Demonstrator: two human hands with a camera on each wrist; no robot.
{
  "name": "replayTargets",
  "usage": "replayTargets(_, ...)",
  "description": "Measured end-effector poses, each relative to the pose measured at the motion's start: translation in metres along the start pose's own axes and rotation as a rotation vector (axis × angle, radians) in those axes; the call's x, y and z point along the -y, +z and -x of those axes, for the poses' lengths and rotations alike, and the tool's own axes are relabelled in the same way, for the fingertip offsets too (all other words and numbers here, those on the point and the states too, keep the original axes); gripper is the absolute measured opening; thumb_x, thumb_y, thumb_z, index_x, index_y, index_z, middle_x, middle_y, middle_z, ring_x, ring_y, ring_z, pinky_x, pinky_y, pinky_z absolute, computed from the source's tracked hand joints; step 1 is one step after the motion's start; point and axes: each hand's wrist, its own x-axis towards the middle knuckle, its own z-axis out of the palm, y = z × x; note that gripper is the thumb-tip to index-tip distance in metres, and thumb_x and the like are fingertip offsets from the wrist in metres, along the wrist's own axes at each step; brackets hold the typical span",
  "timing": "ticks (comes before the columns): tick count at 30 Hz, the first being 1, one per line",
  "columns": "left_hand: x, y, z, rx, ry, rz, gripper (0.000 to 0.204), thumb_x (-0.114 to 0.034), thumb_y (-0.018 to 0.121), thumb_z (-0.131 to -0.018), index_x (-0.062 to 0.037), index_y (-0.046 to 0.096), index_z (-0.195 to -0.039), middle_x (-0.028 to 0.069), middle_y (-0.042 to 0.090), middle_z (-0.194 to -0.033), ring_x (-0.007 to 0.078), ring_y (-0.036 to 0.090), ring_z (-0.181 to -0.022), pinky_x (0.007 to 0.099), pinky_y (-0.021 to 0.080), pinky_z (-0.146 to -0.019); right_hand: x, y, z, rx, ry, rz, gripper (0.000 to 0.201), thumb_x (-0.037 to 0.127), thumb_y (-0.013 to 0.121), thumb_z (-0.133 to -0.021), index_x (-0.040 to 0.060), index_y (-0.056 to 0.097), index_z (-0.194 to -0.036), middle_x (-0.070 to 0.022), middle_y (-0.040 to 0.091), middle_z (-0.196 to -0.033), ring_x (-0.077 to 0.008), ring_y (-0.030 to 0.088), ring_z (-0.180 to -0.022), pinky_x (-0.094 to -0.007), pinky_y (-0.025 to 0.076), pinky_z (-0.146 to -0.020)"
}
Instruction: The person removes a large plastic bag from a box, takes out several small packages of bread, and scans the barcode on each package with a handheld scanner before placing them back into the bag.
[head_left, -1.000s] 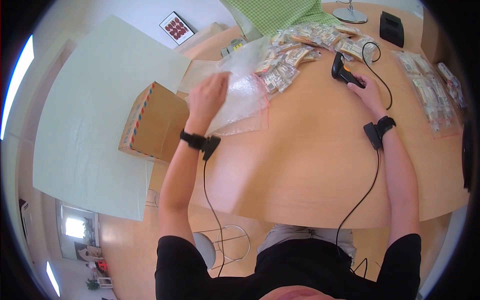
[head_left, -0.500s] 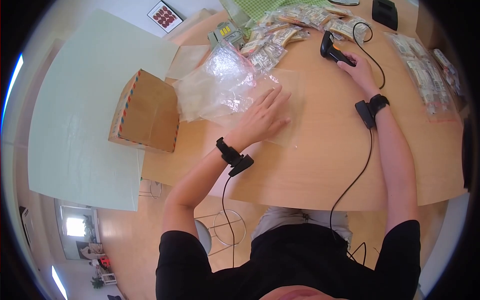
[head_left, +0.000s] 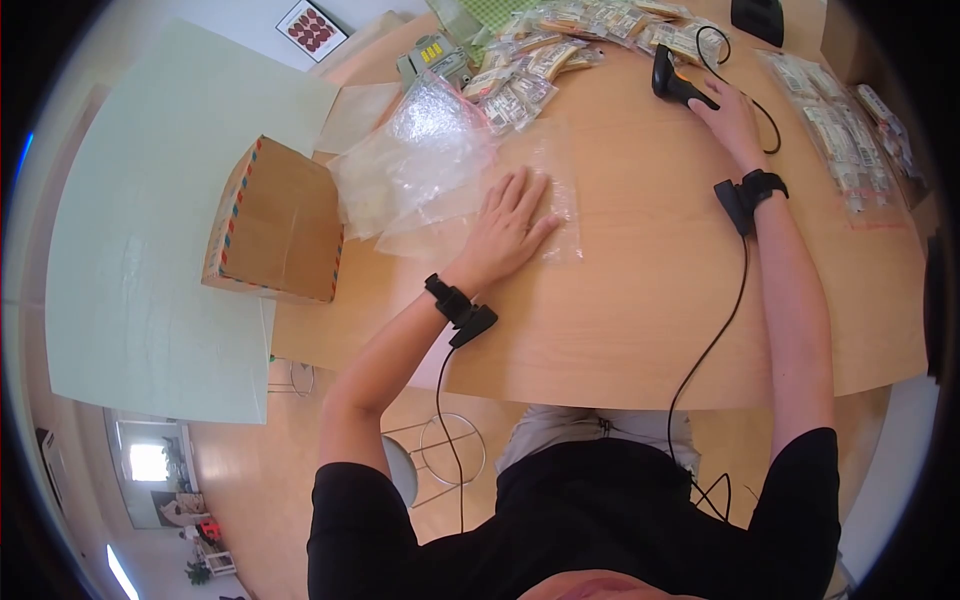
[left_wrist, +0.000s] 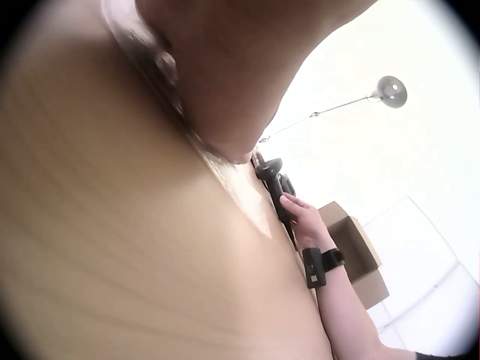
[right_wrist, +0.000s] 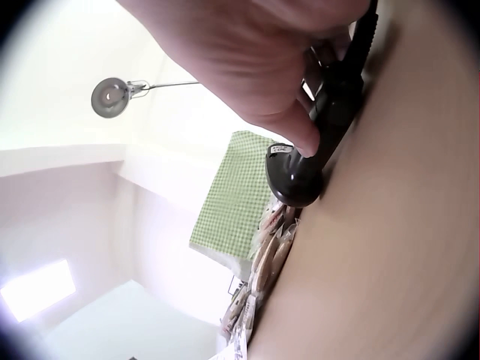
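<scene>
My left hand [head_left: 505,235] rests with fingers spread on a clear plastic bag [head_left: 562,190], which lies on the table. More see-through bags [head_left: 430,145] lie under and beyond it, some with a pink edge. Out to the right, my right hand [head_left: 730,120] grips the handle of a black barcode scanner [head_left: 668,78]. The right wrist view shows the thumb along the scanner [right_wrist: 294,176], which sits low at the tabletop with its head toward the packets. The left wrist view shows the left hand [left_wrist: 225,82] close over the table, its fingertips hidden.
A cardboard box [head_left: 280,220] with a striped edge stands left. Several bagged packets [head_left: 520,100] are heaped at the back, near a grey device [head_left: 435,55] with yellow marks. A larger bag of packets [head_left: 840,135] lies far right. The scanner's cable [head_left: 770,120] loops beside my right hand.
My left hand has come from a curled pose at the left bags, rightward and down, and now lies spread on a clear bag pulled out over the table. The right hand still holds the scanner.
</scene>
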Motion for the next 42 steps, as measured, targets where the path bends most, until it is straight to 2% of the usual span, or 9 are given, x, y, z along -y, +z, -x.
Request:
replayTargets(3, -0.023, -0.002, -0.011, 0.032, 0.133, 0.068, 0.067, -0.044, 0.057, -0.108, -0.0066, 0.043, -0.161, 0.026, 0.035, -0.168, 0.0455, 0.032, -0.155, 0.0514, 0.028, -0.127, 0.037, -0.018, -0.007, 0.013, -0.118, -0.283, 0.056, 0.036, 0.081, -0.09, 0.0005, 0.07, -0.133, -0.0204, 0.073, -0.13, -0.0326, 0.068, -0.123, -0.0406, 0.054, -0.105)
replayTargets(6, -0.038, -0.003, -0.016, 0.059, 0.279, 0.148, 0.066, -0.048, 0.058, -0.106, -0.0086, 0.047, -0.159, 0.0244, 0.037, -0.167, 0.0443, 0.034, -0.154, 0.0526, 0.028, -0.127, 0.08, -0.006, 0.004, 0.426, -0.056, -0.695, 0.06, 0.036, 0.082, -0.092, -0.0007, 0.067, -0.138, -0.016, 0.074, -0.126, -0.0233, 0.069, -0.118, -0.0348, 0.052, -0.105)
replayTargets(10, -0.03, -0.022, -0.021, -0.029, 0.392, 0.071, 0.06, -0.04, 0.061, -0.106, -0.0083, 0.05, -0.156, 0.0238, 0.039, -0.165, 0.0437, 0.041, -0.149, 0.0522, 0.032, -0.125, 0.114, 0.023, 0.043, 0.474, -0.179, -0.551, 0.055, 0.031, 0.084, -0.092, -0.0026, 0.069, -0.132, -0.0103, 0.075, -0.119, -0.0163, 0.069, -0.104, -0.0312, 0.055, -0.091)
replayTargets(16, 0.079, -0.054, -0.012, -0.34, -0.135, -0.352, 0.047, -0.035, 0.066, -0.103, -0.0033, 0.064, -0.137, 0.0262, 0.063, -0.142, 0.0461, 0.062, -0.125, 0.0512, 0.05, -0.108, 0.117, 0.026, 0.048, 0.664, -0.084, -0.662, 0.03, 0.022, 0.083, -0.091, -0.0017, 0.077, -0.109, -0.0022, 0.075, -0.09, -0.009, 0.065, -0.08, -0.0272, 0.054, -0.074)
replayTargets(22, 0.114, -0.085, -0.007, 0.131, -0.701, 0.477, 0.045, -0.042, 0.074, -0.099, 0.0014, 0.075, -0.112, 0.0074, 0.075, -0.086, 0.019, 0.069, -0.078, 0.0331, 0.058, -0.071, 0.107, 0.031, 0.049, 0.587, -0.01, -0.788, 0.025, 0.023, 0.083, -0.092, -0.0004, 0.077, -0.1, 0.0006, 0.073, -0.084, -0.0076, 0.064, -0.076, -0.0263, 0.053, -0.072)
replayTargets(27, 0.121, -0.089, 0.014, -0.037, -0.723, 0.752, 0.043, -0.041, 0.072, -0.102, -0.0009, 0.075, -0.117, 0.0025, 0.073, -0.097, 0.0091, 0.065, -0.083, 0.0244, 0.054, -0.074, 0.105, 0.021, 0.045, 0.674, 0.186, -0.882, 0.028, 0.029, 0.083, -0.094, 0.0027, 0.076, -0.103, 0.0033, 0.07, -0.083, -0.0034, 0.057, -0.065, -0.0222, 0.045, -0.058)
replayTargets(34, 0.111, -0.079, -0.001, -0.234, -0.486, 0.701, 0.04, -0.037, 0.075, -0.101, -0.0003, 0.075, -0.118, 0.0034, 0.075, -0.096, 0.0101, 0.067, -0.099, 0.0257, 0.054, -0.087, 0.12, 0.014, 0.055, 0.772, 0.056, -0.968, 0.026, 0.028, 0.082, -0.096, 0.0041, 0.077, -0.105, 0.0058, 0.066, -0.079, -0.0014, 0.053, -0.061, -0.0212, 0.041, -0.053)
replayTargets(37, 0.095, -0.091, -0.021, 0.011, -0.466, 0.801, 0.039, -0.035, 0.075, -0.102, 0.0013, 0.075, -0.116, 0.0043, 0.075, -0.096, 0.0116, 0.07, -0.092, 0.0274, 0.056, -0.082, 0.122, 0.014, 0.056, 0.863, 0.02, -0.984, 0.024, 0.026, 0.082, -0.097, 0.0041, 0.077, -0.106, 0.0053, 0.068, -0.081, -0.0015, 0.055, -0.062, -0.0208, 0.043, -0.054)
replayTargets(42, 0.119, -0.069, -0.023, -0.164, -0.55, 0.682, 0.042, -0.038, 0.072, -0.103, 0.0032, 0.075, -0.11, 0.0089, 0.077, -0.095, 0.0143, 0.071, -0.074, 0.0319, 0.057, -0.07, 0.129, -0.001, 0.057, 0.825, 0.154, -0.949, 0.024, 0.026, 0.08, -0.098, 0.0048, 0.077, -0.109, 0.0042, 0.07, -0.084, -0.0023, 0.059, -0.068, -0.0207, 0.048, -0.058)
